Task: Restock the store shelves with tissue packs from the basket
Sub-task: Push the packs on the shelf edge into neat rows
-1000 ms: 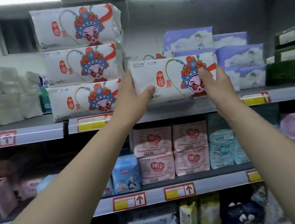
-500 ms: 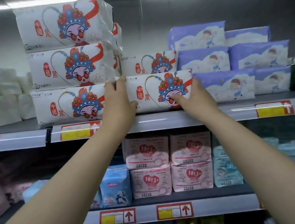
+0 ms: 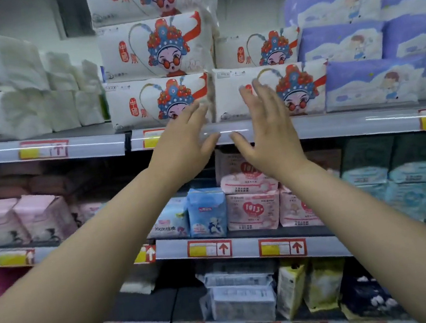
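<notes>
While both bare arms were stretched up toward the top shelf [image 3: 341,124], neither hand gripped anything. The left hand [image 3: 188,140] was raised with its fingers [image 3: 193,116] straight and close together, their blurred tips lying at the seam between two opera-face packs. The right hand [image 3: 267,133] had its fingers [image 3: 265,95] straight and slightly spread in front of the pack [image 3: 305,88]; whether either hand actually touched the wrapping could not be told. That pack lay flat at the front edge of the top shelf, printed face outward. At its 9 o'clock, just beside it, rose a stack [image 3: 153,53] of like packs, and at its 12 o'clock a second like pack [image 3: 257,48] sat on it, set farther back. Purple packs [image 3: 371,82] were piled at its 3 o'clock, touching its end. White packs [image 3: 5,114] filled the shelf well off at 9 o'clock. Red-framed price tags [image 3: 43,151] ran along the shelf rail. On the middle shelf [image 3: 243,246], at 6 o'clock of the hands, stood pink packs [image 3: 252,210] with a blue pack [image 3: 207,215] just beside them at their 9 o'clock.
</notes>
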Demonstrator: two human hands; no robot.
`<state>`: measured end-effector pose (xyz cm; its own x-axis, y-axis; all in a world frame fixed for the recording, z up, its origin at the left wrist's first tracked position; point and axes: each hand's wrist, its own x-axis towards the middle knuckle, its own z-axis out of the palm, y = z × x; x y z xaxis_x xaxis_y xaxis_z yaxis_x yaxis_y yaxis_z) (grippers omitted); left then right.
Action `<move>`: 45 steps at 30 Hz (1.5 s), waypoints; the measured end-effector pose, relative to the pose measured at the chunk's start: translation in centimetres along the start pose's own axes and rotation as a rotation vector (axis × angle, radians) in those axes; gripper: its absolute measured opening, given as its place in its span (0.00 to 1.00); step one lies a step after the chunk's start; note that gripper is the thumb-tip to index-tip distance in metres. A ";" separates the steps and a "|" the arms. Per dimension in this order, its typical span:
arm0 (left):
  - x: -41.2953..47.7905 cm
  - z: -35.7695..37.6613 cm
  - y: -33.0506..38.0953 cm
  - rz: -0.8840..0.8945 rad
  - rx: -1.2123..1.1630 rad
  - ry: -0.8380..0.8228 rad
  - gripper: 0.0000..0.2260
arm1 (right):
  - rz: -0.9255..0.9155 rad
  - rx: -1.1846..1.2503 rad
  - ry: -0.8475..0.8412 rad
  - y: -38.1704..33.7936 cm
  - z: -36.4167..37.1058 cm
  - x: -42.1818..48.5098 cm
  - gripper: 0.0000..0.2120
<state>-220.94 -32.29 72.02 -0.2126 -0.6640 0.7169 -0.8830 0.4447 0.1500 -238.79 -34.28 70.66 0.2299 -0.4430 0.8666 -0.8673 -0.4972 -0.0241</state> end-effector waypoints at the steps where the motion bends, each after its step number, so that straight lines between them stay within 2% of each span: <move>1: -1.3 -0.4 -1.3 -0.008 0.084 -0.015 0.29 | -0.038 0.002 -0.059 -1.4 0.9 -0.3 0.35; 4: -5.9 -1.8 -5.8 -0.104 0.253 -0.098 0.29 | -0.127 0.022 -0.184 -6.2 4.0 -1.6 0.36; 12: -23.0 -7.6 -18.4 -0.488 0.401 -0.360 0.32 | -0.197 0.203 -0.585 -23.0 13.8 -6.4 0.35; 17: -35.3 -12.1 -24.2 -0.829 0.431 -0.541 0.35 | -0.351 0.289 -0.830 -35.1 19.5 -11.1 0.35; 21: -44.7 -15.5 -26.8 -1.073 0.419 -0.584 0.35 | -0.511 0.360 -0.980 -44.3 22.7 -15.3 0.35; 27: -56.1 -18.7 -28.3 -1.414 0.440 -0.604 0.35 | -0.801 0.428 -1.127 -56.2 26.6 -22.1 0.36; 35: -70.5 -18.0 -27.2 -1.892 0.381 -0.600 0.36 | -1.219 0.518 -1.280 -68.4 29.7 -33.5 0.36; 40: -78.8 -14.7 -25.4 -2.123 0.276 -0.556 0.37 | -1.451 0.530 -1.354 -73.0 30.5 -43.0 0.36; 45: -87.6 -8.9 -22.7 -2.309 0.134 -0.521 0.38 | -1.635 0.466 -1.440 -74.5 32.2 -54.6 0.36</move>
<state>-178.55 21.14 11.84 0.7449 0.1265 -0.6551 0.2504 -0.9631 0.0987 -172.50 2.93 9.08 0.6849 0.4395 -0.5811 0.4404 -0.8851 -0.1504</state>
